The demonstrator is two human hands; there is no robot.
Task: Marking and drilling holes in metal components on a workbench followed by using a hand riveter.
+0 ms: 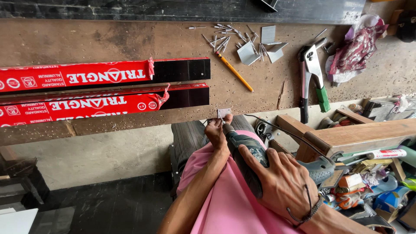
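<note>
Fingers [215, 126] of left hand [216, 134]: pinched on small metal plate [224, 112], pressed against near bench [130, 123] edge. Right hand [281, 182]: wrapped around drill [247, 154], bit at plate. Best kept square, plate firm, fingertips off the bit. Far right: pencil [234, 71], rivets [225, 37], riveter [313, 78].

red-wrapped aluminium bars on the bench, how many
2: the upper bar lies along the bench's left side, the lower bar just beneath it, nearer the bench edge. Both run out of frame left.

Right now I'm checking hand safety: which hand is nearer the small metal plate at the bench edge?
Left hand pinches the small metal plate; right hand sits back on the drill.
</note>
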